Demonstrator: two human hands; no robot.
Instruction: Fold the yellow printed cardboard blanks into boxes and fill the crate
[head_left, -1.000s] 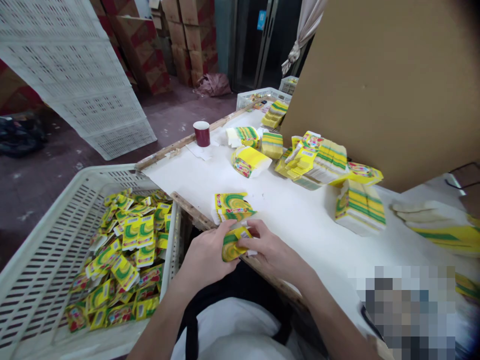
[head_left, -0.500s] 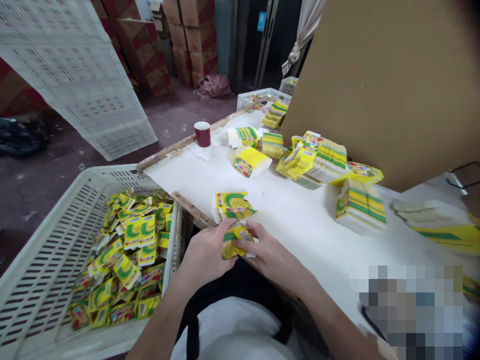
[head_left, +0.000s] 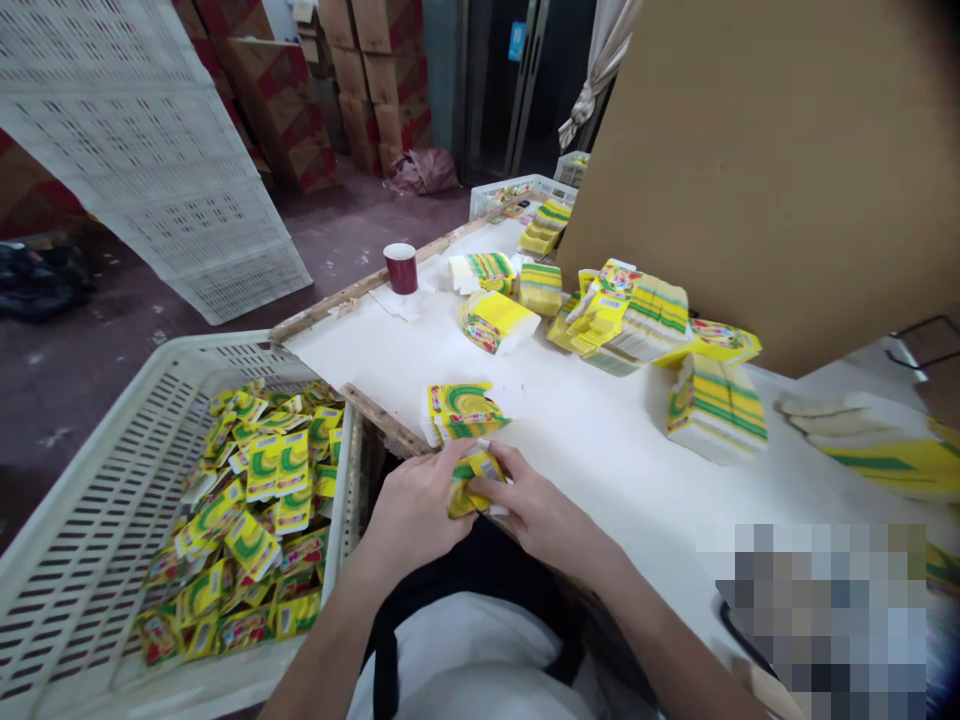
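Note:
At the near edge of the white table (head_left: 592,470), my left hand (head_left: 420,505) and my right hand (head_left: 529,495) are both closed on one small yellow-green packet (head_left: 469,480). The left fingers wrap its left side, while the right thumb and fingers pinch its right side. Just beyond my fingertips lies a small stack of flat yellow-green packets (head_left: 461,408). On my left a white crate (head_left: 82,540) holds many similar packets (head_left: 255,540), loosely piled.
Bundled stacks of yellow, green and white cartons (head_left: 645,315) stand along the table's far side, with another bundle (head_left: 716,410) to the right. A dark red cup (head_left: 401,268) stands near the back left edge. Stacked white crates (head_left: 165,150) rise beyond. A brown board (head_left: 757,170) stands behind.
The view has shifted slightly. Both hands keep their grip on the packet, with only a slight movement of the fingers.

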